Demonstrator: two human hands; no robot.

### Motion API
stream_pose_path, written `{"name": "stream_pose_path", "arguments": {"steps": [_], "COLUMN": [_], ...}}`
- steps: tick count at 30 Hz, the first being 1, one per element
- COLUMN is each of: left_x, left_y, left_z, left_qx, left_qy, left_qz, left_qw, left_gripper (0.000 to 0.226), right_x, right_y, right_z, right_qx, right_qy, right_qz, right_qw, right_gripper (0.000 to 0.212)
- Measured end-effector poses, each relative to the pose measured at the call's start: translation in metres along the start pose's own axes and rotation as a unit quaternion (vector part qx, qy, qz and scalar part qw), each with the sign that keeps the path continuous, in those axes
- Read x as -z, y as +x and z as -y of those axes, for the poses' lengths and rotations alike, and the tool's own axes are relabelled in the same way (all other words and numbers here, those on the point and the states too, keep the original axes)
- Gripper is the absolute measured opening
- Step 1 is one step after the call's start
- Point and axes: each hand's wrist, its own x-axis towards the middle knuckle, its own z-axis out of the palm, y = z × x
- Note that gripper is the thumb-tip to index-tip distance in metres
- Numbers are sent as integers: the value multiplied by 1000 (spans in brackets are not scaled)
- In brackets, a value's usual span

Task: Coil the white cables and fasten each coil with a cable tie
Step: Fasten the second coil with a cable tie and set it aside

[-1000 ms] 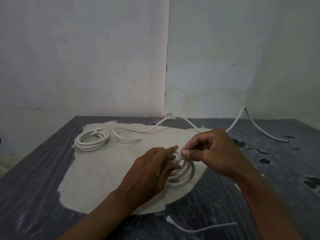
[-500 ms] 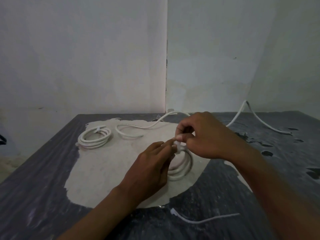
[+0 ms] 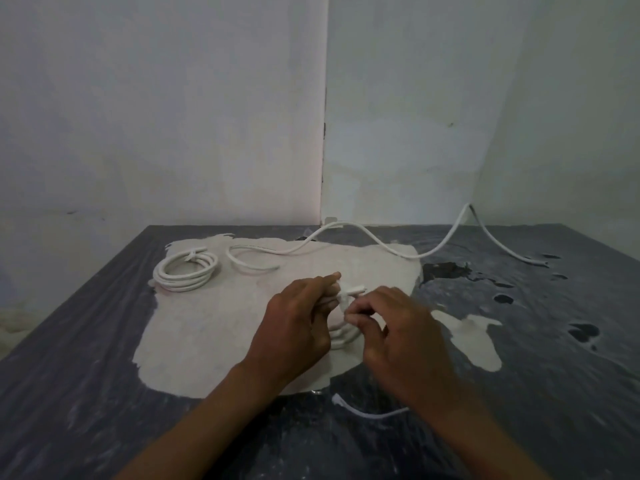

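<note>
One tied white cable coil [image 3: 186,274] lies finished; right of it, a second white coil [image 3: 341,336] is gripped by the left hand [image 3: 294,327] while a thin white cable tie [image 3: 346,301] is pinched by the right hand [image 3: 394,327]; a loose white cable [image 3: 363,233] behind remains uncoiled.

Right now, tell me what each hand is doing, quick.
Left hand: closed on the coil, steadying it.
Right hand: pinching the tie at the coil's top.

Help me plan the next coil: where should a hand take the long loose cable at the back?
Probably at its free end beside the tied coil, coming from above: that end lies flat and clear on the table, whereas the loose cable rises toward the wall farther back.
</note>
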Motion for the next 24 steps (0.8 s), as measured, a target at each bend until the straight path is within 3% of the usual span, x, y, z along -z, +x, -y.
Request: {"name": "stream_pose_path", "arguments": {"steps": [4,6,9,11,17,22,24], "left_x": [6,7,7,6,5,7,7], "left_y": [-3,-1,-2,-5,-3,-5,-7], "left_z": [-6,-9,-8,-7,-9,-7,-5], "left_qx": [-6,-7,-16,-20,-23,-22,-19], "left_qy": [2,-6,-9,-9,-29,-45,-47], "left_qz": [12,8,7,8,0,-4,-4], "left_qw": [1000,1000,1000,1000,999,999,999], "left_gripper": [28,26,29,31,28,27,29], "right_x": [14,25,28,26,36,12,-1], "right_y": [2,7,10,8,25,64,77], "right_z": [20,27,30,29,10,-30,-37], "right_qx": [-154,-272,-405,-417,-387,-417,-432], "right_qy": [183,254,325,347,298,207,242], "right_qz": [-20,12,127,122,36,146,242], "right_qw": [971,928,846,831,872,873,834], "right_gripper": [8,21,37,37,33,44,54]}}
